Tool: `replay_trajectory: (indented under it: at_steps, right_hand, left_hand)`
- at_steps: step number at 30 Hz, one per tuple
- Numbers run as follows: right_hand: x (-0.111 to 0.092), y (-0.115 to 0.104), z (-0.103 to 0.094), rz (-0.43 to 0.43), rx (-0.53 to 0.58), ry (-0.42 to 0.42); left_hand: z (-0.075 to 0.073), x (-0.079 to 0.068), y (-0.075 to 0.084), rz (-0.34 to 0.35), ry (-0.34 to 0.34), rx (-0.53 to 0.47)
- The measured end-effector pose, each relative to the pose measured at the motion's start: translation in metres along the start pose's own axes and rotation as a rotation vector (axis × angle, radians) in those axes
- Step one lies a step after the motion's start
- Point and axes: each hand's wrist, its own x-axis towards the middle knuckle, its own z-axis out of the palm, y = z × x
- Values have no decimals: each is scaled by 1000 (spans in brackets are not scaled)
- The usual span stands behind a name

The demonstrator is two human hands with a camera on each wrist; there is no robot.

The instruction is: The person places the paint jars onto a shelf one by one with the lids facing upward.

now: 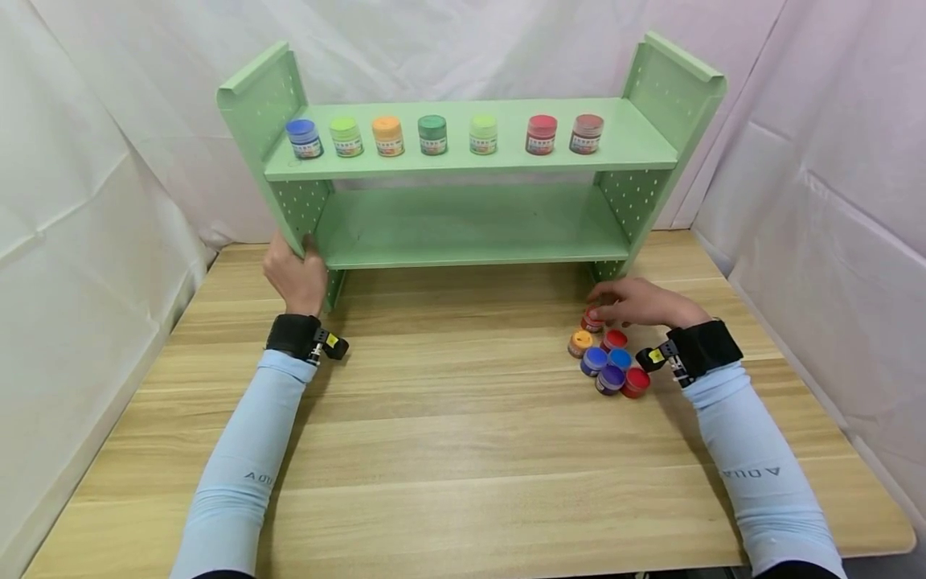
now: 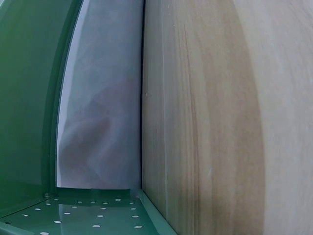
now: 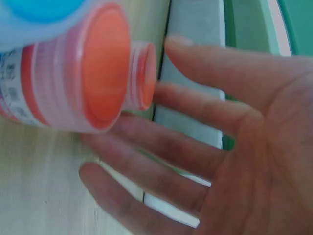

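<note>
My left hand [image 1: 295, 277] grips the lower left side panel of the green shelf [image 1: 470, 225], thumb at the panel's front edge. That hand is out of the left wrist view, which shows the dotted panel [image 2: 93, 215] and the tabletop. At the right, my right hand [image 1: 640, 303] reaches over a small red paint jar [image 1: 591, 322]. In the right wrist view its fingers [image 3: 171, 142] are spread, with the fingertips close to the small red-lidded jar [image 3: 145, 73] and the thumb held apart. A nearer red jar [image 3: 105, 68] partly hides the fingertips' surroundings.
Beside the right hand cluster an orange jar [image 1: 580, 343], a red jar [image 1: 614, 341], blue jars [image 1: 594, 361], a purple jar [image 1: 610, 380] and another red jar [image 1: 636, 383]. Several jars stand in a row on the upper shelf board [image 1: 470, 167]. White cloth [image 1: 448, 48] hangs behind.
</note>
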Motion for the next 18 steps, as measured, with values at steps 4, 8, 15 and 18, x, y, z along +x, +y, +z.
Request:
replay_trajectory:
  at_steps: [4, 8, 15, 18]
  right_hand:
    - [1, 1, 0, -103, -43, -10]
    - [4, 2, 2, -167, -75, -14]
    - [7, 5, 4, -214, -99, -19]
    - [7, 5, 4, -213, -100, -6]
  left_hand:
    - [0, 0, 0, 4, 2, -1]
    - [-1, -1, 1, 2, -3, -1]
    - [-1, -1, 0, 9, -7, -11]
    - [0, 0, 0, 8, -8, -12]
